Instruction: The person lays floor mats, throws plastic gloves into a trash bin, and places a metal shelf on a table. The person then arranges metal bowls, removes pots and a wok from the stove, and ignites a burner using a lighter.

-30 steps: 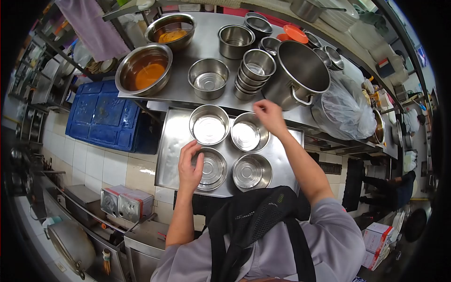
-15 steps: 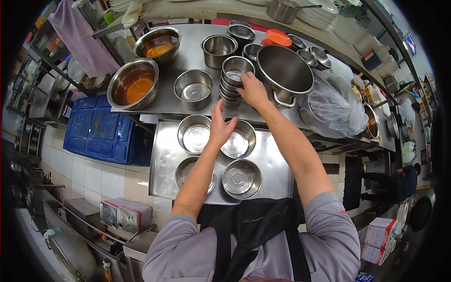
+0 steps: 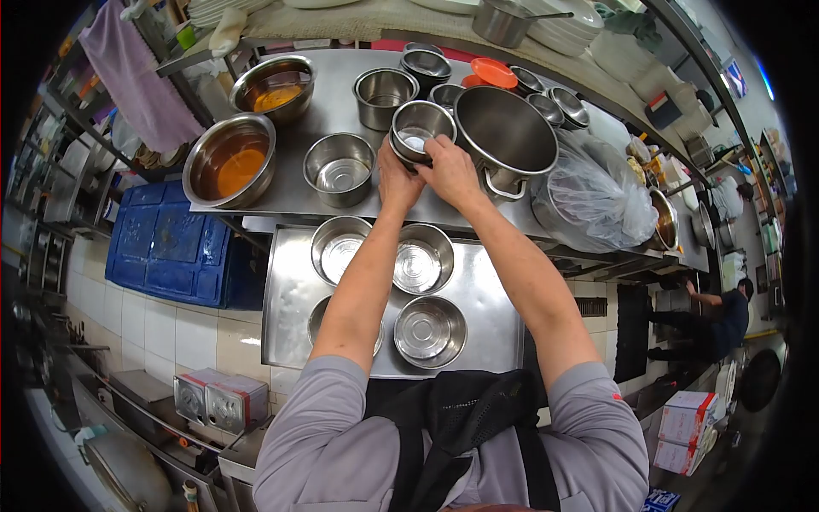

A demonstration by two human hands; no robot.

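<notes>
A stack of nested steel bowls [image 3: 420, 122] stands on the steel counter, at the left of a large deep pot [image 3: 509, 128]. My left hand [image 3: 397, 181] is wrapped around the stack's left and near side. At its near right rim, my right hand [image 3: 450, 171] grips with the fingers over the edge. The stack's lower part is hidden behind both hands. Left of my hands is a single steel bowl [image 3: 339, 168]. Below my forearms a steel tray [image 3: 490, 299] carries several round bowls, among them a near right one [image 3: 430, 331]; my left forearm partly covers another.
Two basins of orange liquid [image 3: 230, 162] stand at the counter's left. A plastic-wrapped container [image 3: 589, 200] sits right of the pot. Smaller bowls and an orange dish [image 3: 493, 73] are behind. A blue bin [image 3: 168, 241] is at lower left. A person [image 3: 721, 324] works far right.
My left hand has moved up from over the tray to the stack's side and closed on it. My right hand stays at the rim. The view has shifted slightly.
</notes>
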